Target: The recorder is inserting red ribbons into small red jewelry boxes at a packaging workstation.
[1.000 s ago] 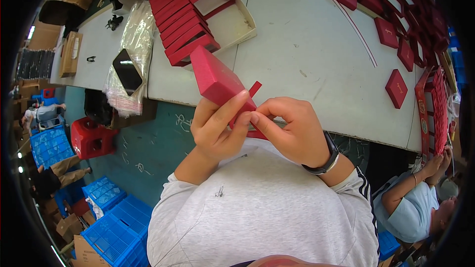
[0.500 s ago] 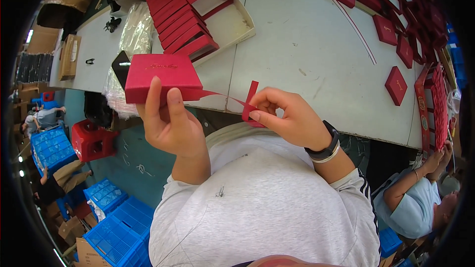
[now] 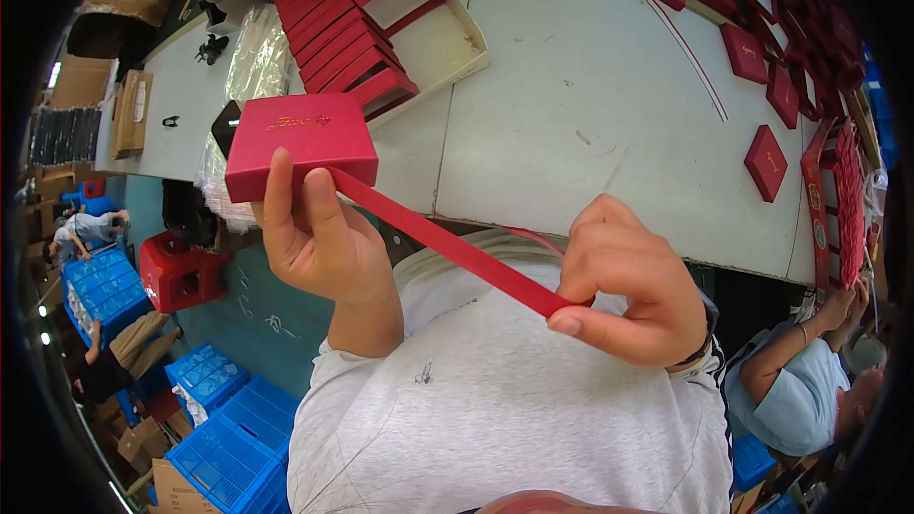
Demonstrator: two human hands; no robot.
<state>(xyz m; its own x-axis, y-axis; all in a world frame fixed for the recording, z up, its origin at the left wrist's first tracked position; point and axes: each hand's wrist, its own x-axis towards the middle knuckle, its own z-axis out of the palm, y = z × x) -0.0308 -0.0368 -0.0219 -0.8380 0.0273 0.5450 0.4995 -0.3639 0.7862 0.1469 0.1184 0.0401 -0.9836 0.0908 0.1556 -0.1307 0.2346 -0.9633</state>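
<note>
My left hand (image 3: 328,252) grips a red box (image 3: 303,138) with gold lettering on its lid, its fingers along the near side. From the box's near edge a red ribbon (image 3: 443,240) stretches taut, down and to the right. My right hand (image 3: 633,286) pinches that ribbon between thumb and curled fingers, in front of my shirt. A thinner stretch of ribbon (image 3: 533,239) shows behind, at the table's near edge, and runs to the right hand.
Red boxes (image 3: 333,24) stand in rows in a pale tray (image 3: 457,62) at the back left. Several more red boxes (image 3: 743,52) are piled at the right, beside a rack of red ribbons (image 3: 843,209). A co-worker (image 3: 790,376) sits at the right. Clear plastic bags (image 3: 257,62) lie left.
My right hand has moved right and toward me, pulling the ribbon from slack and twisted to straight. The left hand and box have shifted slightly left.
</note>
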